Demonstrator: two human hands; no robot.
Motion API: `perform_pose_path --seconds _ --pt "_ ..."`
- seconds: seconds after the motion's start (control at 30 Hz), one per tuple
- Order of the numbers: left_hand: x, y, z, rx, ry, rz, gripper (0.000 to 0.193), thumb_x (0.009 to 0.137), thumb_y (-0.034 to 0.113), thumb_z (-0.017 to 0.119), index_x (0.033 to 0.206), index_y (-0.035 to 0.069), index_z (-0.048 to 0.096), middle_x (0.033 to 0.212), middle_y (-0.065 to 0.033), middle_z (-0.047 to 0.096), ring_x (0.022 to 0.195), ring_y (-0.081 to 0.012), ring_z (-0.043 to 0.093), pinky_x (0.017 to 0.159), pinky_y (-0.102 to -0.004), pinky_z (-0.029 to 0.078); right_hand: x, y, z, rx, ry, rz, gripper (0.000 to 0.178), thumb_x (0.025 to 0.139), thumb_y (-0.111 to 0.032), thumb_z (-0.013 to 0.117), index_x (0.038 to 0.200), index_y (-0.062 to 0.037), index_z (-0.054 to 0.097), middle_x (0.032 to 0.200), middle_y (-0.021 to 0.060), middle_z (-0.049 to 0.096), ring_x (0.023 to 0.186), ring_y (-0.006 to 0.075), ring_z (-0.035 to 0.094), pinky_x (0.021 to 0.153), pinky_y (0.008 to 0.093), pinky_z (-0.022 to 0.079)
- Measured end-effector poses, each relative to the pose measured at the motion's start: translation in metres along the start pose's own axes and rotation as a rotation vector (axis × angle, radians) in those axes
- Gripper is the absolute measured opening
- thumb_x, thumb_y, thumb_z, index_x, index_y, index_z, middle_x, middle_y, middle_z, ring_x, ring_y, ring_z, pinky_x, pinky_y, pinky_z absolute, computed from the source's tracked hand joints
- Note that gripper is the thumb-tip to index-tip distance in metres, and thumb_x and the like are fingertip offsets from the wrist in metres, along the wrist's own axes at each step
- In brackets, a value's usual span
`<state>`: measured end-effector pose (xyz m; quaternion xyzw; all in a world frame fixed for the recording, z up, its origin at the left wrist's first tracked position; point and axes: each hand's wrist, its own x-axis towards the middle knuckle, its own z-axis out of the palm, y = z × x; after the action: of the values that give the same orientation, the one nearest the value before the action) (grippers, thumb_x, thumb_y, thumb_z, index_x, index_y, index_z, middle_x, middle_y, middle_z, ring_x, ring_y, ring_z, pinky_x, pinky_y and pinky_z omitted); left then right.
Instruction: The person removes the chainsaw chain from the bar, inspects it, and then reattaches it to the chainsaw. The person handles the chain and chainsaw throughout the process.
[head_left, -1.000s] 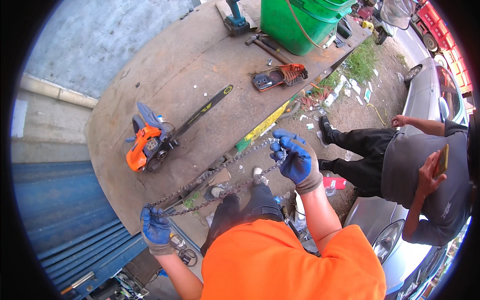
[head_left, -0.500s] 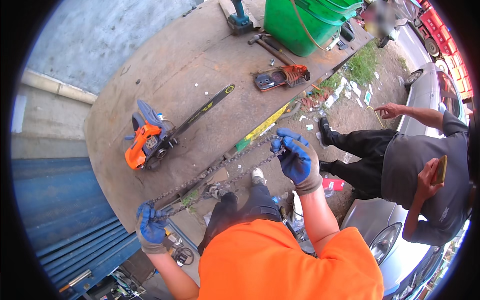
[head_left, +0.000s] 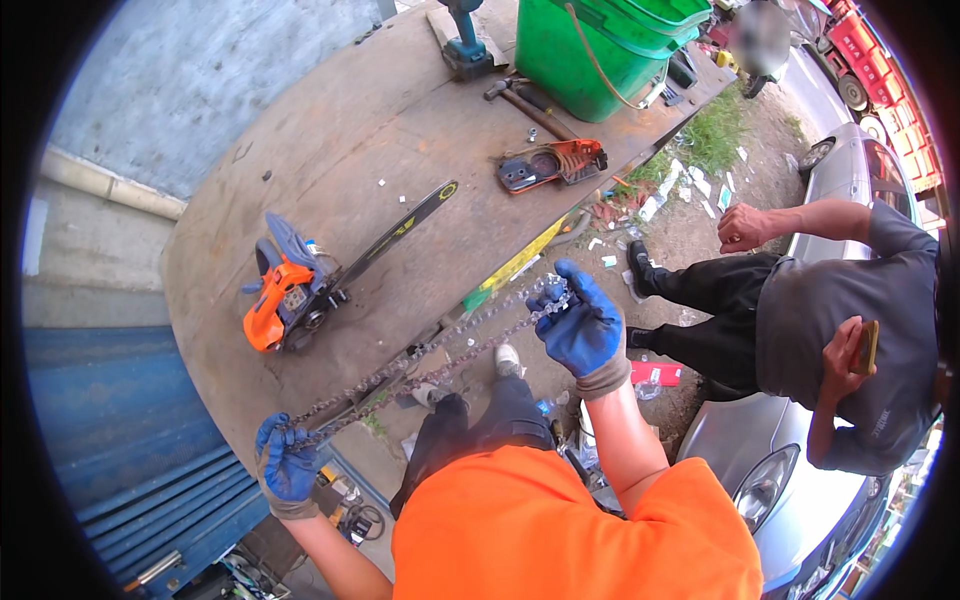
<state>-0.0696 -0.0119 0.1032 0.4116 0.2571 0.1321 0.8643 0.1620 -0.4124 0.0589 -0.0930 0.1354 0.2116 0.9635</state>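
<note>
Two gloved hands, left hand and right hand, grasped opposite ends of a looped chain, stretched between them by the table. On that rested a saw, cover, hammer and bucket.

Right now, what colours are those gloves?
The gloves are blue with greyish-brown cuffs, best seen in the head view.
</note>
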Motion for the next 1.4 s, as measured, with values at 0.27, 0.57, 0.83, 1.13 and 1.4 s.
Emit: perform_pose_path --seconds 0.27,0.57,0.83,1.13,1.4 --pt "0.0 -0.003 0.015 -0.053 -0.046 -0.026 0.026 0.095 0.005 0.058 0.119 -0.004 0.058 0.092 -0.0077 0.064 0.084 -0.0182 0.061 0.082 -0.0344 0.054 0.001 0.003 0.001 -0.106 0.002 -0.13 0.028 0.094 -0.006 0.056 0.121 0.0002 0.06 0.104 0.009 0.067 0.094 0.0208 0.064 0.089 0.0386 0.05" --pt "-0.001 -0.002 0.016 -0.011 0.019 -0.039 0.027 0.096 0.009 0.059 0.119 -0.004 0.059 0.091 -0.0061 0.062 0.087 -0.0183 0.06 0.081 -0.0336 0.054 0.0 0.0 0.01 -0.202 0.086 -0.198 0.029 0.092 -0.005 0.057 0.118 0.0047 0.061 0.092 0.012 0.068 0.086 0.0233 0.064 0.084 0.0365 0.051" --pt "-0.002 0.0 0.02 -0.047 -0.006 -0.055 0.03 0.096 0.01 0.058 0.122 -0.005 0.057 0.09 -0.0059 0.063 0.087 -0.0197 0.062 0.084 -0.0369 0.054 -0.002 -0.004 0.007 -0.214 0.064 -0.195 0.029 0.09 -0.004 0.058 0.118 0.0032 0.062 0.102 0.0087 0.069 0.088 0.0206 0.064 0.084 0.0381 0.051" --pt "-0.001 -0.007 0.019 -0.186 -0.069 -0.075 0.043 0.097 0.011 0.054 0.136 -0.005 0.046 0.095 -0.0118 0.069 0.109 -0.0325 0.065 0.105 -0.0507 0.044 -0.005 -0.008 -0.005 -0.155 0.059 -0.115 0.03 0.093 -0.004 0.055 0.123 0.0008 0.059 0.106 0.0083 0.068 0.09 0.0203 0.065 0.088 0.039 0.05" --pt "0.004 -0.008 0.026 -0.358 -0.211 -0.143 0.051 0.103 0.03 0.04 0.142 -0.002 0.041 0.114 -0.0223 0.067 0.12 -0.0398 0.057 0.114 -0.0559 0.028 -0.008 -0.012 -0.006 -0.155 0.066 -0.119 0.03 0.095 -0.005 0.054 0.123 0.0023 0.058 0.106 0.0092 0.068 0.092 0.0212 0.064 0.091 0.0382 0.05"
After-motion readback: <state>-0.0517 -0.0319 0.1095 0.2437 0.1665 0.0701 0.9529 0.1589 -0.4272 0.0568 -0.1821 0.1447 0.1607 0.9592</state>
